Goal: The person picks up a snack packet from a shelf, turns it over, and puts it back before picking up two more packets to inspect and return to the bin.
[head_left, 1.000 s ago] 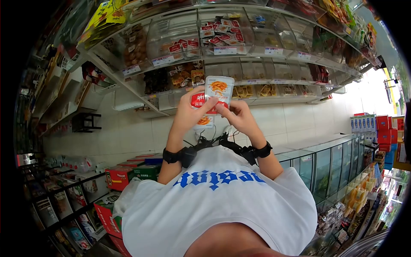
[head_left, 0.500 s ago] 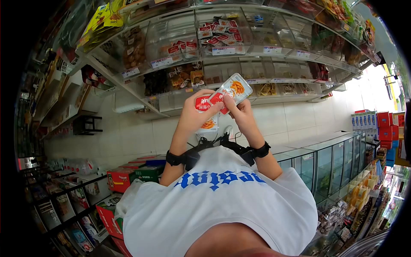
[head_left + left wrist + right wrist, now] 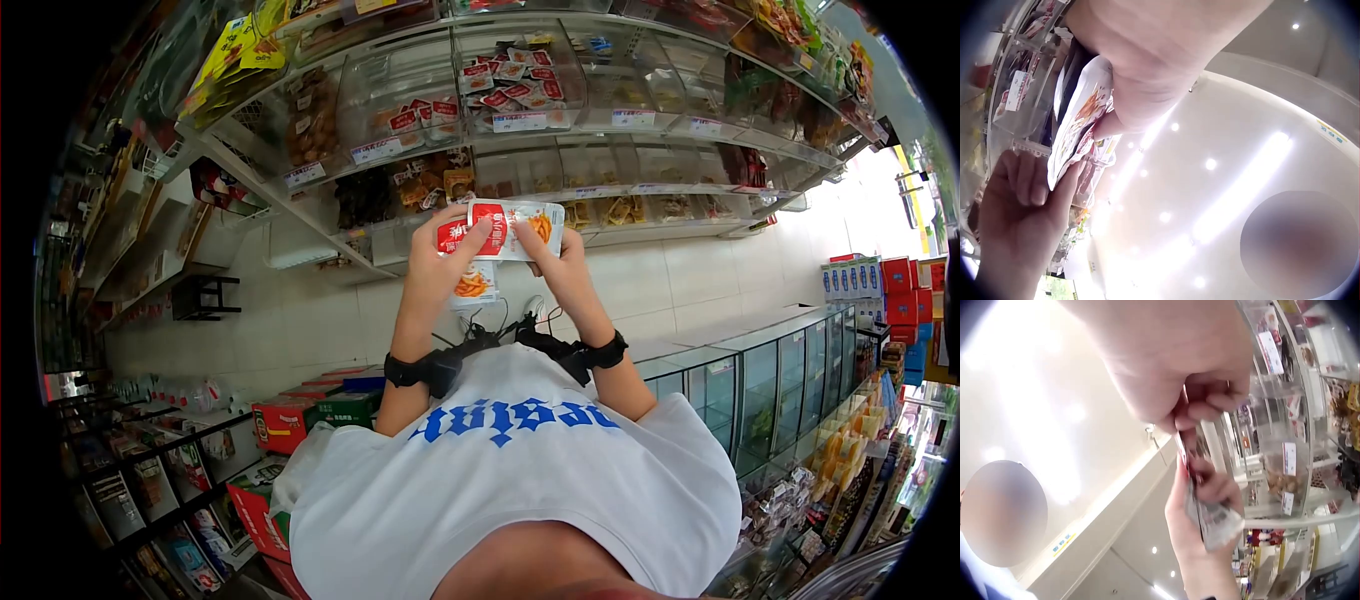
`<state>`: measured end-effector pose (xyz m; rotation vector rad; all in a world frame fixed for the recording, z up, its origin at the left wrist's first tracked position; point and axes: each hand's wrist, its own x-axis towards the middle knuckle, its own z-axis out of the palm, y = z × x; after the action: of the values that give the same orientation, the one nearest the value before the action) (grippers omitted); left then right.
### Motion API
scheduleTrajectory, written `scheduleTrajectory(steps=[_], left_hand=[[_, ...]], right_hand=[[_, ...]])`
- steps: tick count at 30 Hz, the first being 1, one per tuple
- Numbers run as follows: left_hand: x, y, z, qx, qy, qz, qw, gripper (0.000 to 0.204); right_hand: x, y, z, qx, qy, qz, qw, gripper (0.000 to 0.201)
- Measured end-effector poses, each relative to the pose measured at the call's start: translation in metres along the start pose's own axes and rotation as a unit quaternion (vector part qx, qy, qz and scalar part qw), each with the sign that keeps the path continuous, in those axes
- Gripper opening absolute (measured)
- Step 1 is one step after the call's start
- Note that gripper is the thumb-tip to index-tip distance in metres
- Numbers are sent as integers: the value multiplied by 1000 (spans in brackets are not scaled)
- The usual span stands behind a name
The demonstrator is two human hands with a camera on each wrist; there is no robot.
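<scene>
Two red-and-white snack packets with pictures of orange strips are between my hands in the head view. The upper packet lies sideways, its food picture toward the right. Beneath it, the lower packet points down toward my body. My left hand holds both at the left, thumb across the red part. My right hand pinches the upper packet, thumb on its front and fingers hidden behind. A packet shows nearly edge-on in the left wrist view. From the right wrist, a silvery packet end sticks out past the left hand.
Ahead stands a shelf rack with clear bins; one bin holds similar red-and-white packets. A black stool is at the left on the tiled floor. Glass cases run along the right, and red and green cartons sit at the left.
The upper packet has turned clockwise from upright, through a slant, to lying sideways across the lower one. Both hands stay near the same place, with the right hand's grip shifting around the packet.
</scene>
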<state>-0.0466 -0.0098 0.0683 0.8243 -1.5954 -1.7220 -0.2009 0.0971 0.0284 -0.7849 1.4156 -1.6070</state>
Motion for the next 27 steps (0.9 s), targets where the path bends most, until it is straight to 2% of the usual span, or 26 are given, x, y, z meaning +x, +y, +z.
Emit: scheduleTrajectory(steps=[2,3,6,9,12,13,16,17,20,21,24,27], left_hand=[[1,8,-13,-7,-39,-34,999,26],[3,6,-17,31,-52,-24,998,27],[2,-1,4,-64,42,-8,997,29],[-4,-4,21,-55,78,7,995,30],[-6,9,7,-32,36,-17,999,32],[-2,7,-10,37,-34,-16,999,29],[-2,12,-17,49,-69,-29,996,27],[-2,8,-10,30,-22,2,999,29],[2,-2,8,-101,103,17,989,30],[0,0,6,-110,90,12,990,33],[0,1,-6,-31,37,-8,999,33],[1,0,-11,42,29,20,999,33]], right_hand=[[5,-4,-16,-62,-92,15,994,31],[4,-14,-13,-38,-114,-7,993,30],[6,-5,-6,-12,-41,-41,998,29],[2,2,17,71,17,-37,997,28],[2,-15,6,-13,-53,-18,998,28],[4,-22,-6,-75,-106,20,991,28],[11,-9,-9,-21,-120,-81,989,28],[7,-3,-3,4,-80,-70,994,29],[-8,-14,26,29,-73,-65,995,30],[-11,-16,25,4,-124,-35,992,32],[1,-11,11,-142,-211,-11,967,33],[2,-12,12,-76,-151,-36,985,34]])
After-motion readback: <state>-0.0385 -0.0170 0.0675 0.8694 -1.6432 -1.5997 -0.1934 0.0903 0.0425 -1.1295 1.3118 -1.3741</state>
